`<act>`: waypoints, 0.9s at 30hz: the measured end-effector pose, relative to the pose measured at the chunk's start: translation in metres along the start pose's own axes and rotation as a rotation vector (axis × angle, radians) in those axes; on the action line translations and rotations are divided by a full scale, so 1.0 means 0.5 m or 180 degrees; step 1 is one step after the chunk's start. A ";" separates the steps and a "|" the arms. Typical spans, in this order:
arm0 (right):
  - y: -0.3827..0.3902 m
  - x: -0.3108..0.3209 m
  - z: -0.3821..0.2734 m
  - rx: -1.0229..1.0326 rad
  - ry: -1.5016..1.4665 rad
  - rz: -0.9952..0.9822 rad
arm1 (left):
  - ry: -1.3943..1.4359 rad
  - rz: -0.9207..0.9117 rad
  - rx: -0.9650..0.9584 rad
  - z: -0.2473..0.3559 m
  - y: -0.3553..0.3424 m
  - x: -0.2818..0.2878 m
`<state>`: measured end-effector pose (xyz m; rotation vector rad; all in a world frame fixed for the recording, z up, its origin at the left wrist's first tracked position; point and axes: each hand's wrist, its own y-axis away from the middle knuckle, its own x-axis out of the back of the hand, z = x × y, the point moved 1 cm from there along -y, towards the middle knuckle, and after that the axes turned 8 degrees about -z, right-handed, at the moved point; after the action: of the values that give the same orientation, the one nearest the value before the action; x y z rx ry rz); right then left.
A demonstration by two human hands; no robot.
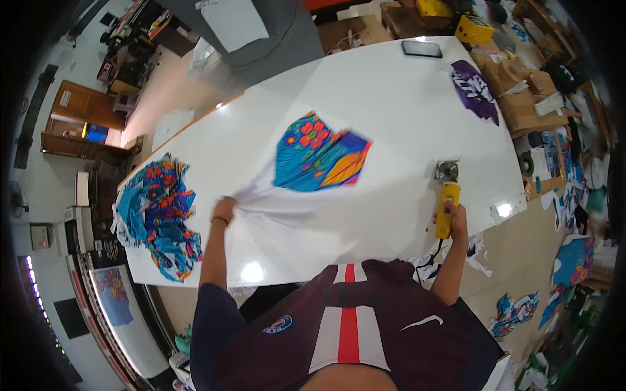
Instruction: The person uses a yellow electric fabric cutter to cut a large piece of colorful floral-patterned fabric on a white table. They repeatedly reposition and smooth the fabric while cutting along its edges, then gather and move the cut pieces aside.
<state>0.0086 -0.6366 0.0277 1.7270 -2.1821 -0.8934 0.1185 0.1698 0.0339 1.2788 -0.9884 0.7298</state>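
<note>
My left hand (224, 208) is closed on a corner of white cloth (282, 203), which is drawn into folds and partly blurred. At the cloth's far side lies a floral fabric panel (319, 159) in blue, orange and red. Whether the panel is printed on the white cloth or is a separate piece, I cannot tell. My right hand (459, 221) is wrapped round the yellow body of an electric round-blade fabric cutter (447, 203). Its metal head rests at or just above the white tabletop, right of the cloth and apart from it. A dark cord runs from its lower end.
A heap of floral fabric pieces (160, 208) lies at the left end of the white table (385, 85). A purple patterned piece (474, 91) and a dark phone or tablet (422, 49) lie at the far right. Fabric scraps (515, 313) litter the floor.
</note>
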 end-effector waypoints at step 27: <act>-0.018 -0.008 -0.020 0.0232 -0.0146 0.0067 | 0.0805 0.1291 0.0406 0.630 -0.206 0.050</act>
<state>0.0221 -0.6372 0.0312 1.7289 -2.2851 -0.8668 0.1605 -0.1591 0.0129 1.0695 -1.0144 1.2530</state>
